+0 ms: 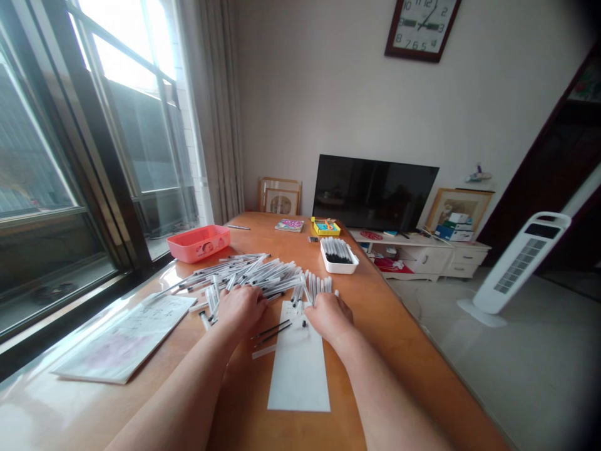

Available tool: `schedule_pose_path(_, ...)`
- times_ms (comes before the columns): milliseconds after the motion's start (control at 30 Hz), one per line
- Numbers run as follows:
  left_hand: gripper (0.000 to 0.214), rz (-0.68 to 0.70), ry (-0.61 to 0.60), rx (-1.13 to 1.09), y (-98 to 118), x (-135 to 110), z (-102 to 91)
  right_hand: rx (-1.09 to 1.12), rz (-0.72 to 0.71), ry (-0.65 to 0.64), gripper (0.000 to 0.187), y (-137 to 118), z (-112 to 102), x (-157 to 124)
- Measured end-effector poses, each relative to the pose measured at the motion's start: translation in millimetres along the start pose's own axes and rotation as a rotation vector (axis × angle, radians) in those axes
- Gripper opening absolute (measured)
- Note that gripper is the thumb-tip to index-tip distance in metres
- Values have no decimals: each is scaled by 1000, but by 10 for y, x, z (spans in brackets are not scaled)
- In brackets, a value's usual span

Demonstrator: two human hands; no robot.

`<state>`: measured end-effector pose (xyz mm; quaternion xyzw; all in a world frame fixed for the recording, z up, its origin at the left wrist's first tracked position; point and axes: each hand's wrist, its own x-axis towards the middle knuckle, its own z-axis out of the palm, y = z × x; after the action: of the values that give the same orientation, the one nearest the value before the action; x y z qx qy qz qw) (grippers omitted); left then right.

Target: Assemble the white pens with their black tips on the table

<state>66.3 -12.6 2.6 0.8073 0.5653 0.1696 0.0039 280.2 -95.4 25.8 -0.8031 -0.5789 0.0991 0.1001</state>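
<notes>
The left hand (241, 307) rests at the near edge of the heaped pens (256, 274) on the counter (389, 369), fingers curled; I cannot tell whether its grip holds one. The right hand (330, 315) is also curled, its grip's contents hidden, with a row of pens (320, 283) at twelve o'clock. From the left hand, two refills (272, 333) lie at four o'clock, a clear tube (263, 352) at five, a pink basket (200, 245) at eleven. From the right, a sheet (299, 385) lies at seven, a white tray (342, 268) of pens at one.
</notes>
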Motion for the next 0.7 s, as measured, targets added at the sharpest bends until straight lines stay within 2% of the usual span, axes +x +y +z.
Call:
schedule_pose_path(233,22,10,101,-68,60,-7,-36,87,38,99,23,109,-102,4)
schedule_pose_path(300,21,29,138,-176,78,7,-45,163,0,126,19,116,-99,4)
schedule_pose_path(367,22,15,159,-406,102,23,-52,314,-83,119,17,94,-80,-6)
schedule_pose_path(433,26,-72,147,-768,132,33,-68,542,-163,33,16,46,-55,-31)
schedule_pose_path(567,44,-268,5,-1551,175,21,-164,990,-245,-302,18,-53,-23,-109)
schedule_pose_path(633,40,-271,-71,-1781,177,9,-230,1117,-276,-445,21,-68,-23,-136)
schedule_pose_path(700,30,-236,-112,-1883,171,-1,-283,1191,-292,-541,21,-62,-26,-147)
